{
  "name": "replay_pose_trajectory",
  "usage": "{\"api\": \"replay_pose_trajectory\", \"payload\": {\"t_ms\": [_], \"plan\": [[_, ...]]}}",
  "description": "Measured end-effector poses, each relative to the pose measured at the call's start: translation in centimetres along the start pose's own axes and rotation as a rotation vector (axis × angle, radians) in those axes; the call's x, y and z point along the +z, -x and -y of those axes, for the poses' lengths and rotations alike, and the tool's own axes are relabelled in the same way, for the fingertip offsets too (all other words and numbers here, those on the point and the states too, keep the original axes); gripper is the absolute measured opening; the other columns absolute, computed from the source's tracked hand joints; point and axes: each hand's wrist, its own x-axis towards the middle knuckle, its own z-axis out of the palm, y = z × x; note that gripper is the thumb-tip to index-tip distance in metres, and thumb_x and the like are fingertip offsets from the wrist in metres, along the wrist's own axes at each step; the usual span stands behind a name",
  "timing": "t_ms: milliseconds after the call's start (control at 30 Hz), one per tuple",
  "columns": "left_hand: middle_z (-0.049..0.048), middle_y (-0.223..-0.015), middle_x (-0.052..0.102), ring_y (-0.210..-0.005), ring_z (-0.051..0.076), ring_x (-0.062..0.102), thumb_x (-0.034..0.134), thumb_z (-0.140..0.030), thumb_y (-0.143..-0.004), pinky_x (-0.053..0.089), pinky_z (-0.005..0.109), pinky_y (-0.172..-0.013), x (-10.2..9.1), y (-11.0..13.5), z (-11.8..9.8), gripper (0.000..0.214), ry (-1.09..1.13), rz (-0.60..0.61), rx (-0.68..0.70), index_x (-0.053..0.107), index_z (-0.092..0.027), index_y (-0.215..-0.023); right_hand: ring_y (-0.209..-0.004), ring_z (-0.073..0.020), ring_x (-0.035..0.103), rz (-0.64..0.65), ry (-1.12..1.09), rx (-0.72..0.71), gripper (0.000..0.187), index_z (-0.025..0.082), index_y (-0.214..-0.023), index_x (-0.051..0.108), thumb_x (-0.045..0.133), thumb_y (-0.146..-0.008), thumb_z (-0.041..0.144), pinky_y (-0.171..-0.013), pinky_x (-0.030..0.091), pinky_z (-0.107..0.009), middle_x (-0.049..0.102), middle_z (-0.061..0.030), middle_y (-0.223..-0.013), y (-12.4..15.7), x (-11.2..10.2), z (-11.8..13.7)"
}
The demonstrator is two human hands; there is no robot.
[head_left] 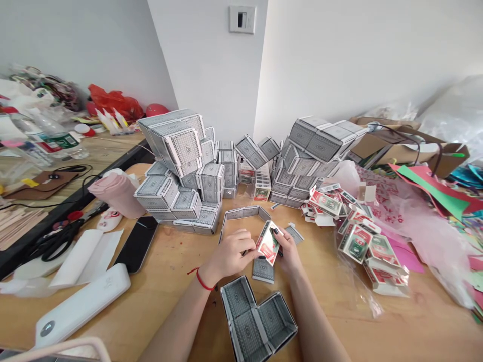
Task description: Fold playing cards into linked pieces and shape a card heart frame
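Note:
A red, white and green playing-card box (268, 243) is held above the table between my two hands. My left hand (234, 252), with a red cord on the wrist, has its fingers curled in at the box's left lower edge. At the right side, my right hand (288, 251) grips the box with the thumb on its face. Beneath it lies a grey patterned card piece (263, 272); another card piece (294, 234) rests beyond the right hand. Nearer me stands an open L-shaped tray made of cards (248, 333). Behind the hands a folded card strip (247, 213) stands on edge.
Stacked card-covered blocks stand at the left (184, 151) and right (317, 141) towards the wall. Several loose playing-card boxes (356, 244) lie to the right near plastic bags. On the left are a black phone (141, 244), a white elongated device (85, 304) and black-handled scissors (60, 244).

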Motion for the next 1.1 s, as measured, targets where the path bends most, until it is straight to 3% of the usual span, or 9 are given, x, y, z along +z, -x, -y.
{"api": "replay_pose_trajectory", "payload": {"t_ms": [300,600,833,1100], "plan": [[0.0007,-0.063,0.047,-0.066,0.012,0.044,0.041,-0.025,-0.087,0.037,0.024,-0.061,-0.1,0.0,0.0,0.029,-0.06,-0.013,0.03,0.049,-0.016,-0.06,-0.043,-0.0075,0.045,-0.021,-0.041,0.01,0.025,0.017,-0.073,0.056,0.071,-0.063,0.034,-0.041,0.035,-0.018,0.055,0.0036,-0.056,-0.1,-0.1,-0.3],[0.0034,-0.078,0.049,-0.073,0.012,0.047,0.045,-0.023,-0.084,0.041,0.025,-0.068,-0.2,0.1,0.2,0.023,-0.069,-0.124,-0.01,0.052,-0.016,-0.064,-0.037,-0.0058,0.038,-0.072,-0.043,0.044,0.026,0.018,-0.068,0.051,0.07,-0.063,0.036,-0.036,0.028,-0.017,0.049,0.0071,-0.048,0.2,0.8,-0.1],[0.0046,-0.086,0.052,-0.08,0.013,0.05,0.045,-0.019,-0.083,0.044,0.027,-0.072,0.2,0.1,0.5,0.019,-0.07,-0.269,-0.066,0.05,-0.017,-0.065,-0.044,-0.0073,0.05,-0.141,-0.107,0.022,0.022,0.018,-0.068,0.054,0.071,-0.062,0.031,-0.04,0.039,-0.017,0.058,0.0049,-0.057,0.2,1.4,0.1],[0.0037,-0.083,0.054,-0.082,0.013,0.052,0.046,-0.015,-0.081,0.044,0.027,-0.076,0.1,0.0,0.6,0.017,-0.05,-0.392,-0.125,0.046,-0.017,-0.065,-0.043,-0.012,0.058,-0.072,-0.135,-0.069,0.024,0.019,-0.077,0.053,0.07,-0.066,0.033,-0.037,0.044,-0.021,0.061,0.0027,-0.056,-0.5,0.4,-0.2]]}}
